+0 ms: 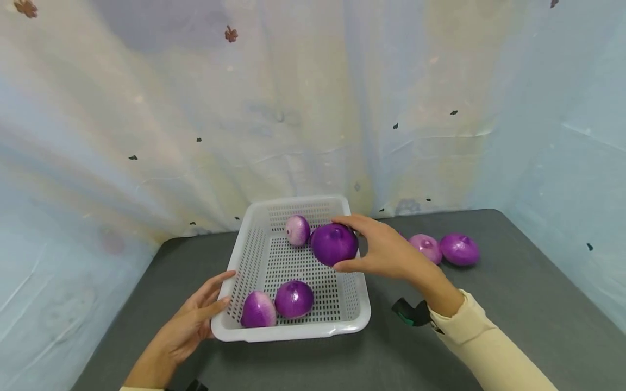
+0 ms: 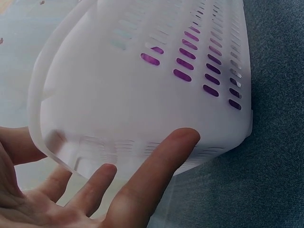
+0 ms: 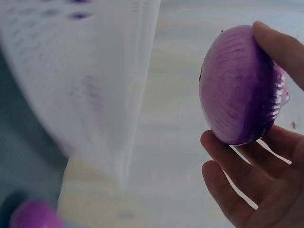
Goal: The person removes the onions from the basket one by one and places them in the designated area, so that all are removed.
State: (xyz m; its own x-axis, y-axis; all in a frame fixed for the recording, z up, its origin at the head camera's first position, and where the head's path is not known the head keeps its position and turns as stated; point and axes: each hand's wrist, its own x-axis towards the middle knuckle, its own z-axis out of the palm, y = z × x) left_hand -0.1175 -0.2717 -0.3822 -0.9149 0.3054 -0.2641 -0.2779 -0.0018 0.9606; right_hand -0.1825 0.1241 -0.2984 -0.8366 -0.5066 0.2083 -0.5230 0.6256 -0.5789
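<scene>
A white slotted plastic basket [image 1: 293,335] stands on the dark grey table. My left hand [image 1: 193,317] holds it at the left rim, the thumb over the rim and the other fingers stretched along the outer wall [image 2: 118,95]. My right hand [image 1: 386,250] grips a purple onion [image 1: 335,244] between thumb and fingers, above the basket's right side; the right wrist view shows this onion [image 3: 240,85] from its paler side. Inside the basket lie a pale-topped onion [image 1: 297,231] at the back, and a two-toned onion [image 1: 258,309] beside a dark purple onion [image 1: 294,299] at the front.
Right of the basket, behind my right forearm, a pink-purple onion [image 1: 426,248] and a deeper purple onion [image 1: 460,249] lie side by side on the table [image 1: 513,304]. A patterned pale curtain [image 1: 303,108] hangs along the table's back edge.
</scene>
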